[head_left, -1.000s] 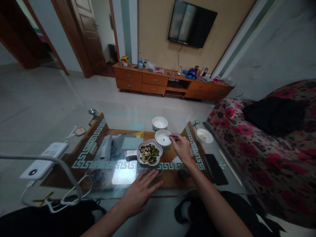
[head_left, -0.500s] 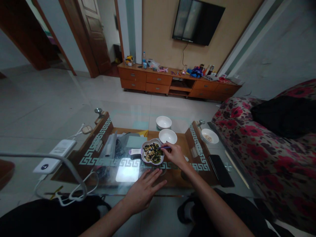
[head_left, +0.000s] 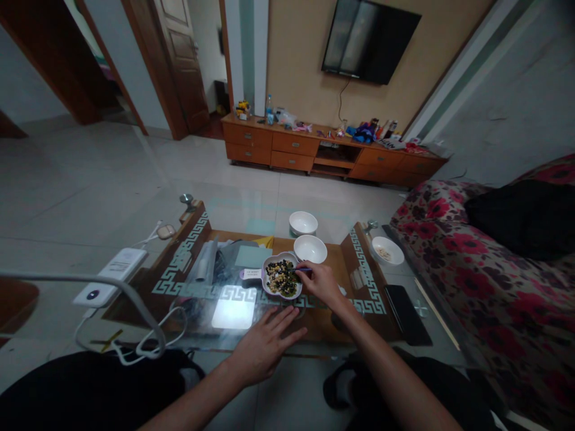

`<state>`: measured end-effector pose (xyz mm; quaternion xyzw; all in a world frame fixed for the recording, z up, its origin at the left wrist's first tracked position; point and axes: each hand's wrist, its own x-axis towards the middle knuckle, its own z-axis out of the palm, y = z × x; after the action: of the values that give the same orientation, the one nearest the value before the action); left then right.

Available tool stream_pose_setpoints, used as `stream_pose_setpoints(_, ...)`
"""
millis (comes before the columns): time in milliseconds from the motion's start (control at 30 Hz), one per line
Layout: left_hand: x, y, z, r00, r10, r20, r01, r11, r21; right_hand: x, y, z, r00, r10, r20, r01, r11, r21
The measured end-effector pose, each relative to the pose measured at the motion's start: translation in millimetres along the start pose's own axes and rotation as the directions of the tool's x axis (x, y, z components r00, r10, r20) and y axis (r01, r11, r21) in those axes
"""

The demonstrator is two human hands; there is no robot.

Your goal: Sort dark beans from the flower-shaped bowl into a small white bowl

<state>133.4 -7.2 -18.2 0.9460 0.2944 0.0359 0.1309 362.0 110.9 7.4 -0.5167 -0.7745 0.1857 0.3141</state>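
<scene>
My right hand (head_left: pixel 320 281) pinches a thin purple tool, probably tweezers (head_left: pixel 302 270), with its tip over the flower-shaped dish (head_left: pixel 282 279) of dark and pale beads. My left hand (head_left: pixel 265 342) lies flat and open on the glass table (head_left: pixel 233 314) in front of that dish, holding nothing. A white bowl (head_left: pixel 310 248) stands just behind the dish, a second white bowl (head_left: pixel 303 222) farther back, and a third white bowl (head_left: pixel 387 250) with a few pale bits sits to the right.
A black phone (head_left: pixel 403 305) and a thin stick (head_left: pixel 436 313) lie on the table's right side. A white device (head_left: pixel 112 277) with cables sits at the left. A floral sofa (head_left: pixel 485 275) borders the right; a wooden TV cabinet (head_left: pixel 332 157) stands far back.
My right hand has drawn back from the near white bowl to the bead dish with the tool. The left hand has stayed flat on the glass. The head camera shifted slightly.
</scene>
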Motion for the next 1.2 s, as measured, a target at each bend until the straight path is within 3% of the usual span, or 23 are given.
stream_pose_setpoints(567, -0.9, -0.2, 0.6, 1.000, -0.001, -0.008, 0.001, 1.000, -0.021, 0.0, 0.7, 2.3, 1.000, -0.018, 0.000, 0.018, 1.000, -0.010)
stream_pose_setpoints(733, -0.4, 0.0, -1.4, 1.000, -0.001, 0.021, 0.002, 1.000, -0.024, 4.1, 2.1, -8.3, 0.994, 0.002, -0.112, 0.008, 0.996, 0.083)
stream_pose_setpoints(867, -0.2, -0.3, -2.1, 1.000, -0.001, 0.012, 0.001, 1.000, -0.022, 9.1, 12.5, -26.9, 0.953, 0.070, -0.295, -0.053, 0.996, 0.065)
stream_pose_setpoints(933, -0.4, -0.2, -1.9, 1.000, 0.000, 0.007, 0.000, 1.000, -0.025, 10.2, 19.8, -36.0, 0.938, 0.095, -0.332, -0.089, 0.995, 0.034)
stream_pose_setpoints(1067, -0.4, 0.2, -1.5, 1.000, 0.000, 0.011, 0.001, 1.000, -0.020, 9.4, 26.3, -42.3, 0.936, 0.129, -0.329, -0.131, 0.991, 0.016)
stream_pose_setpoints(1200, -0.7, 0.3, -0.5, 1.000, 0.000, 0.011, 0.000, 1.000, -0.019, 6.7, 15.7, -23.3, 0.961, 0.111, -0.254, -0.092, 0.992, 0.087)
